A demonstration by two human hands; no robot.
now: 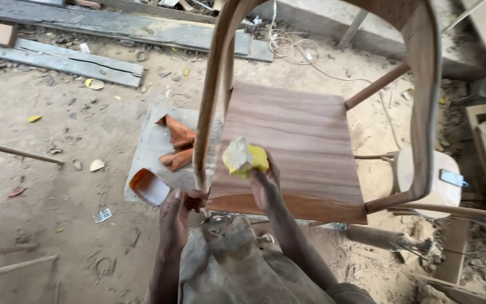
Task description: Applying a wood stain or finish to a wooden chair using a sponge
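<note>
A: What's the step here?

B: Rubbing down a chair, by the look. Low centre, the left hand (176,213) has its fingers curled round the near corner of the wooden chair (291,149), steadying it.

A: And the right?

B: Just above, the right hand (264,186) pinches a yellow sponge (244,158) in its fingertips, poised over the seat's left half. Pressing it flat seems next. Farther off, upper left, lie grey planks (57,59).

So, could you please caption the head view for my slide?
Left hand steadies a wooden chair while right hand holds a yellow sponge.
</note>
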